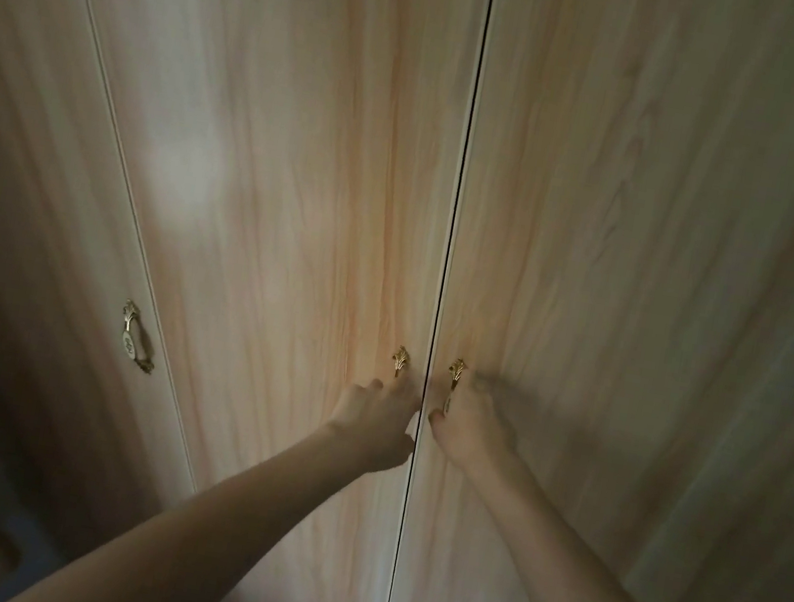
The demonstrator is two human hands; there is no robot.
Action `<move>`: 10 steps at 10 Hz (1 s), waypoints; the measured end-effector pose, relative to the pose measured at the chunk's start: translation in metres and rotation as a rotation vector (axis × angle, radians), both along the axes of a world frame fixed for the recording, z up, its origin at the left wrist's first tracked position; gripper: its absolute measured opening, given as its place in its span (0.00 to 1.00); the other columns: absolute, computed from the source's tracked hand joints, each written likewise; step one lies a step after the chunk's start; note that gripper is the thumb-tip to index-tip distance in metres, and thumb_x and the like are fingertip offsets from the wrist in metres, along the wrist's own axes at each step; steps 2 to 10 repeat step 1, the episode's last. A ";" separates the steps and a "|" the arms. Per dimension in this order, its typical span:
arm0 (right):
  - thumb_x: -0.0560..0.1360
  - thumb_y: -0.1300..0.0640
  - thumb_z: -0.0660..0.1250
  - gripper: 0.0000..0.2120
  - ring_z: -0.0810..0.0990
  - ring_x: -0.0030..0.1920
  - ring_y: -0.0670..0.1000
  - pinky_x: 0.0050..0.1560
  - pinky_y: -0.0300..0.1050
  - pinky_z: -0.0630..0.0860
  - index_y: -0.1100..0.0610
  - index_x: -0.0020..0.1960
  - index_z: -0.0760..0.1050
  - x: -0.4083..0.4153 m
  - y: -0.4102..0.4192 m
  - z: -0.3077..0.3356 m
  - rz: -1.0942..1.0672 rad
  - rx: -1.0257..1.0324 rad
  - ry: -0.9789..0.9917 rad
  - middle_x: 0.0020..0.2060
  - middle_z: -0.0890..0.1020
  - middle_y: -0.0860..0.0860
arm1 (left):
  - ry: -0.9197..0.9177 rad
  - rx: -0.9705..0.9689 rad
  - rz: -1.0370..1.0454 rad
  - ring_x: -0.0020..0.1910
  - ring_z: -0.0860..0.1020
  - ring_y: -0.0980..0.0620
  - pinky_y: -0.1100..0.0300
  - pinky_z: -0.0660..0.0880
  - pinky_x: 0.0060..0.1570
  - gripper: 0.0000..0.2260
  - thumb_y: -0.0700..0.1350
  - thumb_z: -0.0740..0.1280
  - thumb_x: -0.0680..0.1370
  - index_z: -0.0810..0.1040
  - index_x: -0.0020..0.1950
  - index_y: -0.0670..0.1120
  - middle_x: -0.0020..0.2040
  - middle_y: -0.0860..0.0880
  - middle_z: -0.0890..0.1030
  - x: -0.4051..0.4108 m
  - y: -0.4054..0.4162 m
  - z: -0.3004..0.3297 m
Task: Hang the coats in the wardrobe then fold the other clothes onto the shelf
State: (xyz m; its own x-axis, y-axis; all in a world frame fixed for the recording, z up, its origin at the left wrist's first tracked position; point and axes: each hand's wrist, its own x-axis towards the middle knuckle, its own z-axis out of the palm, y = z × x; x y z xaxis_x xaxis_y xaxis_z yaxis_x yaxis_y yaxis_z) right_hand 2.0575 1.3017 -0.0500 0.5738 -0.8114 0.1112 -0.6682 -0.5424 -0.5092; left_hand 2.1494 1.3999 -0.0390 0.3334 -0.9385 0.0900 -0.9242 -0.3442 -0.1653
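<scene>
Wardrobe doors (299, 181) stand shut straight ahead; left hand (378, 422) and right hand (470, 429) each curl round a gilt handle (400, 359), apparently to swing both leaves open together.

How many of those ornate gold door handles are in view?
3: one ornate gold handle far left, untouched; one gripped by the left hand; one gripped by the right hand. Others may lie outside view.
</scene>
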 end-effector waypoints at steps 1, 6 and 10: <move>0.76 0.52 0.62 0.37 0.79 0.55 0.58 0.44 0.46 0.71 0.46 0.78 0.45 -0.024 0.012 -0.008 0.070 -0.082 0.065 0.55 0.79 0.51 | 0.021 -0.021 -0.025 0.67 0.69 0.46 0.47 0.69 0.59 0.21 0.54 0.61 0.78 0.70 0.69 0.50 0.73 0.48 0.65 -0.015 0.021 -0.005; 0.76 0.52 0.62 0.37 0.79 0.55 0.58 0.44 0.46 0.71 0.46 0.78 0.45 -0.024 0.012 -0.008 0.070 -0.082 0.065 0.55 0.79 0.51 | 0.021 -0.021 -0.025 0.67 0.69 0.46 0.47 0.69 0.59 0.21 0.54 0.61 0.78 0.70 0.69 0.50 0.73 0.48 0.65 -0.015 0.021 -0.005; 0.76 0.52 0.62 0.37 0.79 0.55 0.58 0.44 0.46 0.71 0.46 0.78 0.45 -0.024 0.012 -0.008 0.070 -0.082 0.065 0.55 0.79 0.51 | 0.021 -0.021 -0.025 0.67 0.69 0.46 0.47 0.69 0.59 0.21 0.54 0.61 0.78 0.70 0.69 0.50 0.73 0.48 0.65 -0.015 0.021 -0.005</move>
